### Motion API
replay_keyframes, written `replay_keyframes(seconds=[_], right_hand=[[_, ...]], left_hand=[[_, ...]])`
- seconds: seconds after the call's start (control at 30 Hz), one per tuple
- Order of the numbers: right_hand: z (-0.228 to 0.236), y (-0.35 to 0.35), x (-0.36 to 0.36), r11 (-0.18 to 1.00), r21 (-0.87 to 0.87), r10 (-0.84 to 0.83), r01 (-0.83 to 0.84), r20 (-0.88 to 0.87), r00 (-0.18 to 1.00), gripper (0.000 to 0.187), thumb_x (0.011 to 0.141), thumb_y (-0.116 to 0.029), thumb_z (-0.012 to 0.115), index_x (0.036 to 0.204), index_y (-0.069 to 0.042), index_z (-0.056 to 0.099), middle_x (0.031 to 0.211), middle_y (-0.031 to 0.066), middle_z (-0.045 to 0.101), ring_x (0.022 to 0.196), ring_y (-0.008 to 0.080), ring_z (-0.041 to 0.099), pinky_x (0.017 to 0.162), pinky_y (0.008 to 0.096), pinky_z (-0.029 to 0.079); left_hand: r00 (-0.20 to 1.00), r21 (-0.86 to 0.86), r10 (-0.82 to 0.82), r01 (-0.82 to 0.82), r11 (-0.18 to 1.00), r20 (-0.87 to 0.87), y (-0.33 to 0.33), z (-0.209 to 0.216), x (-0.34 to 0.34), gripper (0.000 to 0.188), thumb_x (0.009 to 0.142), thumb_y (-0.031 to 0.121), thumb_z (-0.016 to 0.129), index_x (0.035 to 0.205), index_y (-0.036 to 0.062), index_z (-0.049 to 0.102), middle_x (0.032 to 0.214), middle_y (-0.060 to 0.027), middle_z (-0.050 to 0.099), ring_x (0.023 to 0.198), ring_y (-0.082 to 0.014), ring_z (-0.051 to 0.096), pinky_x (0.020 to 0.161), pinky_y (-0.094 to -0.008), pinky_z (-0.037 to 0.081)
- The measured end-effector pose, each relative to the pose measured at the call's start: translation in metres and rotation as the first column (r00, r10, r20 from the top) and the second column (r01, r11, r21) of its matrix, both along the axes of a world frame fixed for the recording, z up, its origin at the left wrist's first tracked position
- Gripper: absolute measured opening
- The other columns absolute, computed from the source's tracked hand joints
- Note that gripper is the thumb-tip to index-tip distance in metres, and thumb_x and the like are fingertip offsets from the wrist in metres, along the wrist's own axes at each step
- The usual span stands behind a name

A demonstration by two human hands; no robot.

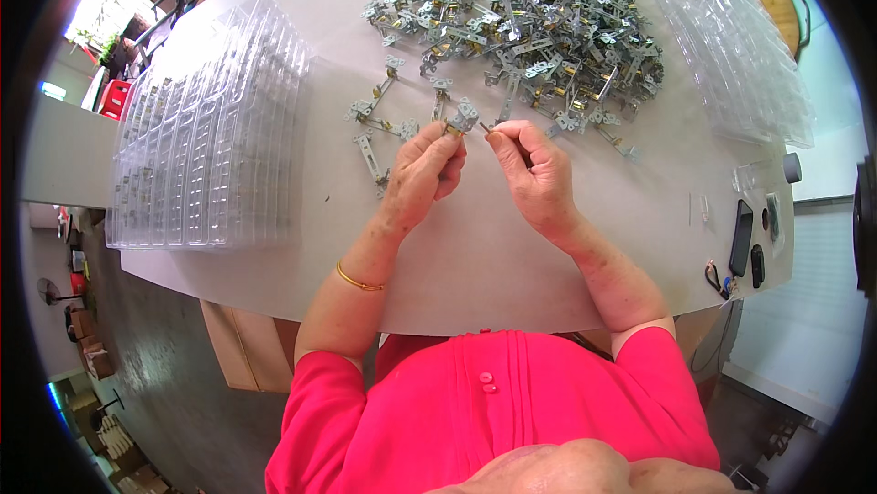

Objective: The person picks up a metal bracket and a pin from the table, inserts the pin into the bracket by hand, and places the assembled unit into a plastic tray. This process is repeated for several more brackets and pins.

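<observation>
My left hand (423,169) pinches a small silvery metal bracket (465,116) with a brass-coloured part, held above the table. Close by on the right, my right hand (534,172) is closed, thumb against forefinger, on a short thin dark piece (487,127) too small to name. The two hands are a little apart. Around the left hand lie several loose metal brackets, one of them a long flat bracket (369,158). Beyond both hands spreads a large heap of similar metal brackets (571,32), many with brass-coloured bits.
Stacked clear plastic trays (206,156) stand at the left, some pockets holding metal parts. More clear trays (735,46) lie at the far right. By the right edge of the pale table (512,279) are a phone (741,238), black-handled pliers (715,280) and a small black object (757,266).
</observation>
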State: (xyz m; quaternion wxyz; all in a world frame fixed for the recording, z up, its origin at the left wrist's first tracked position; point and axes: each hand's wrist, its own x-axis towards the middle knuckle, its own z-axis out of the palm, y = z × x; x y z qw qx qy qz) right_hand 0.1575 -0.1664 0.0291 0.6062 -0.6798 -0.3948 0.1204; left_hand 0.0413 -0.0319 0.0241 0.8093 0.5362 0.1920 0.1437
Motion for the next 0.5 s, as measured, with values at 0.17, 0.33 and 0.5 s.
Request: replay_keyframes(seconds=[0.17, 0.33, 0.5], right_hand=[[0.0005, -0.0003, -0.0004, 0.999, -0.041, 0.011, -0.012, -0.036, 0.999, 0.006, 0.097, -0.01, 0.065, 0.095, -0.005, 0.063, 0.064, -0.0062, 0.048, 0.058, 0.0019, 0.039, 0.05, 0.0223, 0.034], [0.0013, -0.0003, 0.0002, 0.999, -0.043, 0.009, -0.01, -0.017, 1.0, 0.006, 0.097, -0.01, 0.065, 0.095, -0.005, 0.063, 0.064, -0.0062, 0.048, 0.058, 0.002, 0.04, 0.05, 0.0225, 0.035], [0.0015, -0.0007, 0.002, 0.999, -0.047, 0.005, -0.005, 0.001, 1.0, 0.008, 0.097, -0.012, 0.065, 0.095, -0.004, 0.063, 0.065, -0.0055, 0.049, 0.059, 0.0022, 0.04, 0.05, 0.0227, 0.035]], left_hand=[[1.0, 0.036, -0.022, 0.021, 0.999, 0.02, 0.001, -0.0033, -0.0007, 0.025, 0.105, 0.024, 0.045, 0.087, 0.0069, 0.052, 0.069, 0.001, 0.046, 0.053, -0.0057, 0.038, 0.045, -0.0202, 0.028], [0.999, 0.046, -0.026, 0.024, 0.999, 0.03, 0.0011, -0.0051, -0.0008, 0.025, 0.104, 0.025, 0.047, 0.087, 0.0079, 0.054, 0.069, 0.0037, 0.046, 0.053, -0.0044, 0.038, 0.045, -0.0203, 0.028], [0.999, 0.087, -0.03, 0.028, 0.996, 0.02, 0.0006, -0.0001, -0.0016, 0.026, 0.104, 0.027, 0.049, 0.086, 0.0079, 0.053, 0.069, 0.0045, 0.045, 0.056, -0.0038, 0.038, 0.048, -0.02, 0.029]])
